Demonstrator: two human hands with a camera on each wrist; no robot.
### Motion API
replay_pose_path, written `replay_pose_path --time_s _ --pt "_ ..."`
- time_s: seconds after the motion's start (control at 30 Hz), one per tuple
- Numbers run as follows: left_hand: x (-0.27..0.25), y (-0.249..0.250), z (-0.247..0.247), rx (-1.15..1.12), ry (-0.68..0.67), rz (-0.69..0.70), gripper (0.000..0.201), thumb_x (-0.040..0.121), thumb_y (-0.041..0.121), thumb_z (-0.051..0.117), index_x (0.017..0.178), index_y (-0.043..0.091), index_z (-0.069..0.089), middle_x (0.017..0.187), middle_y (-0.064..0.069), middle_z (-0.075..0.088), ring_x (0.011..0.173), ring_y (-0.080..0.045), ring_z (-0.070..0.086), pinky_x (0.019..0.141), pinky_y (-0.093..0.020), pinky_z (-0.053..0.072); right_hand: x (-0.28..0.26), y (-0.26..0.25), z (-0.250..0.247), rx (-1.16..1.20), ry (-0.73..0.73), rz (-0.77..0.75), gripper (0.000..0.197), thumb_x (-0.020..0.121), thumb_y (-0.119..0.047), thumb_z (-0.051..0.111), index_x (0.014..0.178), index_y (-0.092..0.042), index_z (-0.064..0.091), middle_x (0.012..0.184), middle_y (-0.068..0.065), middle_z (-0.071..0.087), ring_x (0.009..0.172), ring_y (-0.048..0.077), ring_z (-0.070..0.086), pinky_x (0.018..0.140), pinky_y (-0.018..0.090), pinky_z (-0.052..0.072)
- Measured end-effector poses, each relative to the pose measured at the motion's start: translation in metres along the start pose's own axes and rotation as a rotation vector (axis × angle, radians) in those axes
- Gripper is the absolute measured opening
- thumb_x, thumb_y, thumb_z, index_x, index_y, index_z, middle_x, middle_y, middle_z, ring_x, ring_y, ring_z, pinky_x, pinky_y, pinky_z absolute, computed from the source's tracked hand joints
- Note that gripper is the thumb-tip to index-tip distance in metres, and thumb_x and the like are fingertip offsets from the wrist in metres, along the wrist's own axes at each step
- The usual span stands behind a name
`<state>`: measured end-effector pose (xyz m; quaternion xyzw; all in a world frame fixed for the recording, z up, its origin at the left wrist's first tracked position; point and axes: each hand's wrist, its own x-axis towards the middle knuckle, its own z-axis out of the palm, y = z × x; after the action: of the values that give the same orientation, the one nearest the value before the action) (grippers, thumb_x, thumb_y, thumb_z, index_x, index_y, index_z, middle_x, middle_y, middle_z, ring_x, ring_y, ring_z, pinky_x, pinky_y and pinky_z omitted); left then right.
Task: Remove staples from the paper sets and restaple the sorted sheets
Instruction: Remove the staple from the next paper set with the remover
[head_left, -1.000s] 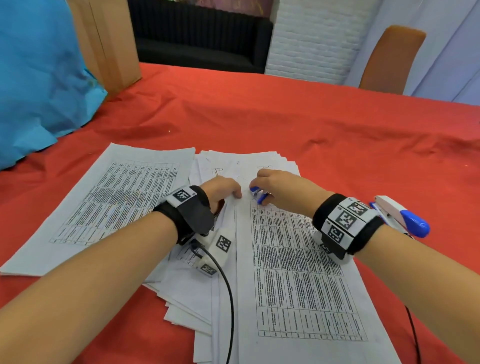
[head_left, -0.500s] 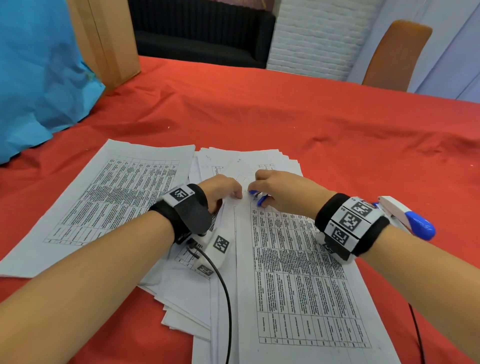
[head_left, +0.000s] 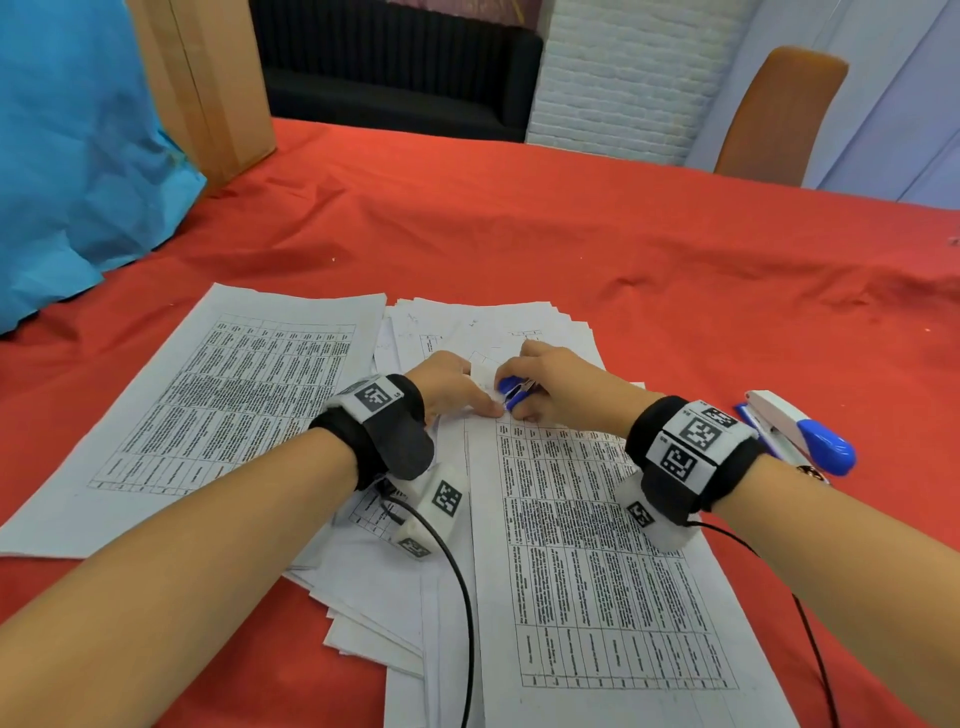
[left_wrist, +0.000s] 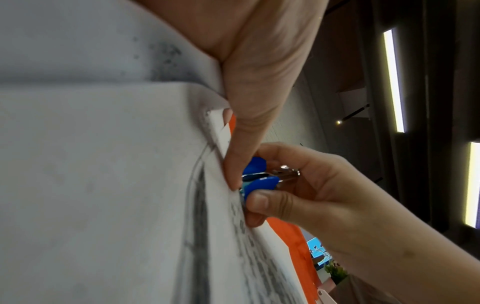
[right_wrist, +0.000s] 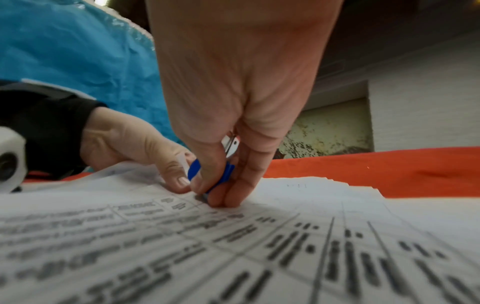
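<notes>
A printed paper set (head_left: 597, 545) lies on top of a messy pile in front of me. At its top left corner my right hand (head_left: 561, 384) grips a blue staple remover (head_left: 511, 392) between thumb and fingers, its metal end pressed down onto the sheet (right_wrist: 233, 246). My left hand (head_left: 452, 387) pinches the folded-up corner of the paper (left_wrist: 219, 127) right beside the staple remover (left_wrist: 255, 179). The two hands touch. The staple itself is hidden under the fingers. A white and blue stapler (head_left: 800, 431) lies on the cloth to the right of my right wrist.
A second printed stack (head_left: 234, 395) lies to the left, and fanned loose sheets (head_left: 374, 582) stick out under the set. The red tablecloth (head_left: 571, 234) stretches far back. A blue bag (head_left: 78, 156) and a cardboard box (head_left: 208, 88) stand at back left. Wrist cables trail over the papers.
Both hands stay at the paper's top left corner. The staple remover has closed in on my left fingertips, and a small corner of the sheet now stands folded up between the hands.
</notes>
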<state>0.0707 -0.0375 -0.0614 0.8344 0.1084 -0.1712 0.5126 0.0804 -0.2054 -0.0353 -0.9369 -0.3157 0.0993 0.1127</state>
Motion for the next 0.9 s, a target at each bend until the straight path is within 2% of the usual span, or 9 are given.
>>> replay_pose_path --time_s 0.07,0.13,0.2,0.27,0.33,0.43,0.57,0.63,0.9 --pt "-0.001 0.0 0.001 0.021 0.016 0.002 0.078 0.066 0.019 0.086 0.132 0.0 0.048 0.128 -0.007 0.057 0.114 -0.024 0.054 0.091 -0.027 0.042 0.0 0.004 -0.001 0.07 -0.009 0.028 0.034 0.086 -0.011 0.066 0.118 -0.018 0.061 0.105 0.002 0.049 0.091 0.02 0.053 0.077 0.023 0.046" --pt "-0.001 0.0 0.001 0.027 0.021 0.005 0.084 0.06 0.023 0.089 0.131 0.002 0.05 0.129 -0.009 0.058 0.117 -0.025 0.055 0.1 -0.034 0.045 -0.002 0.008 -0.002 0.204 0.006 0.066 0.03 0.088 -0.007 0.064 0.116 -0.015 0.061 0.107 0.005 0.053 0.083 0.013 0.059 0.066 0.006 0.044" --pt "-0.002 0.0 0.001 0.021 0.013 0.005 0.088 0.055 0.025 0.09 0.13 0.003 0.051 0.127 -0.007 0.059 0.116 -0.025 0.056 0.101 -0.039 0.046 -0.005 0.011 -0.003 0.378 0.005 0.11 0.026 0.089 -0.004 0.063 0.114 -0.011 0.061 0.103 0.004 0.057 0.071 0.001 0.062 0.059 0.002 0.043" --pt "0.003 -0.002 0.001 0.017 0.003 -0.004 0.095 0.046 0.029 0.091 0.129 0.005 0.053 0.125 -0.007 0.061 0.114 -0.025 0.058 0.099 -0.039 0.048 -0.005 0.014 -0.003 0.484 -0.018 0.133 0.023 0.09 -0.004 0.062 0.112 -0.011 0.06 0.096 0.003 0.063 0.068 0.002 0.066 0.064 0.007 0.049" --pt "0.011 -0.006 0.001 0.008 0.001 0.005 0.102 0.036 0.033 0.089 0.127 0.006 0.055 0.122 -0.007 0.063 0.112 -0.024 0.06 0.097 -0.039 0.049 -0.005 0.016 -0.001 0.599 -0.048 0.152 0.021 0.091 -0.003 0.06 0.111 -0.011 0.06 0.09 0.006 0.068 0.072 0.012 0.069 0.074 0.019 0.056" --pt "0.001 0.002 0.001 0.009 -0.015 0.013 0.098 0.042 0.029 0.09 0.13 0.006 0.053 0.125 -0.008 0.061 0.113 -0.025 0.059 0.097 -0.039 0.049 -0.006 0.018 -0.001 0.756 -0.085 0.171 0.018 0.094 -0.002 0.055 0.112 -0.005 0.056 0.085 0.011 0.069 0.074 0.017 0.068 0.079 0.029 0.058" --pt "-0.008 0.009 0.002 0.067 0.033 0.01 0.088 0.068 0.013 0.084 0.142 0.003 0.036 0.138 -0.009 0.049 0.124 -0.026 0.049 0.103 -0.034 0.042 -0.009 0.02 0.004 1.006 -0.081 0.203 0.012 0.095 0.001 0.051 0.105 -0.005 0.055 0.084 0.016 0.064 0.076 0.022 0.067 0.083 0.032 0.057" --pt "-0.007 0.009 0.001 0.117 0.042 0.018 0.089 0.069 0.016 0.084 0.143 0.007 0.036 0.14 -0.007 0.047 0.126 -0.025 0.047 0.103 -0.033 0.041 -0.011 0.02 0.01 1.159 -0.07 0.227 0.012 0.096 0.002 0.049 0.104 -0.005 0.055 0.086 0.017 0.062 0.078 0.023 0.066 0.085 0.034 0.056" --pt "-0.018 0.014 -0.006 0.292 0.046 0.057 0.081 0.071 0.02 0.082 0.139 0.007 0.041 0.137 -0.007 0.05 0.124 -0.026 0.05 0.1 -0.031 0.043 -0.023 0.009 0.034 1.561 0.098 0.218 0.014 0.096 0.0 0.048 0.106 -0.005 0.056 0.086 0.012 0.059 0.07 0.016 0.067 0.073 0.029 0.06"
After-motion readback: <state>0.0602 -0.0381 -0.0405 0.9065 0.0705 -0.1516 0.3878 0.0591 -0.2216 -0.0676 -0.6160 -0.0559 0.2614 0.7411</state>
